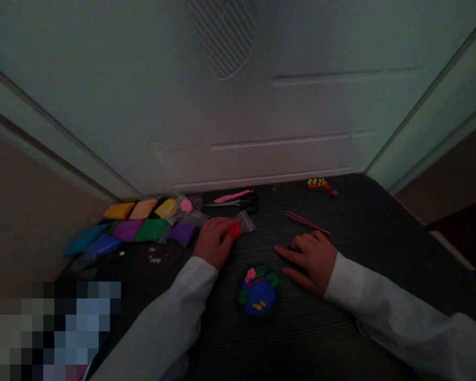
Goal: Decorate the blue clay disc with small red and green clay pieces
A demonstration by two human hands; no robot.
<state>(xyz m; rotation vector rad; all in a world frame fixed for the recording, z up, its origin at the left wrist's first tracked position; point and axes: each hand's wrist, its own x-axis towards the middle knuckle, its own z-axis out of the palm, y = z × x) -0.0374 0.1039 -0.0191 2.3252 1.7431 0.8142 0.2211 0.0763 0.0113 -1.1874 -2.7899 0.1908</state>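
Observation:
My left hand (214, 241) is closed on a small clear bag of red modelling clay (234, 229), low over the dark table. My right hand (311, 262) rests palm down to the right, index finger and thumb stretched out and the other fingers curled, with nothing in it. Between and below the hands sits a round blue clay piece (258, 297) with green leaf shapes, a pink flower-like bit, red dashes and yellow bits on top. Just beyond my right hand lie pink tweezers (307, 222).
Several bags of coloured clay (150, 230) lie to the left. Black-handled scissors (238, 203) and a pink tool (233, 196) lie near the pale panel (241, 116) behind. A small yellow-and-red clay piece (318, 184) stands at the back right, beside a purple bit (333, 193).

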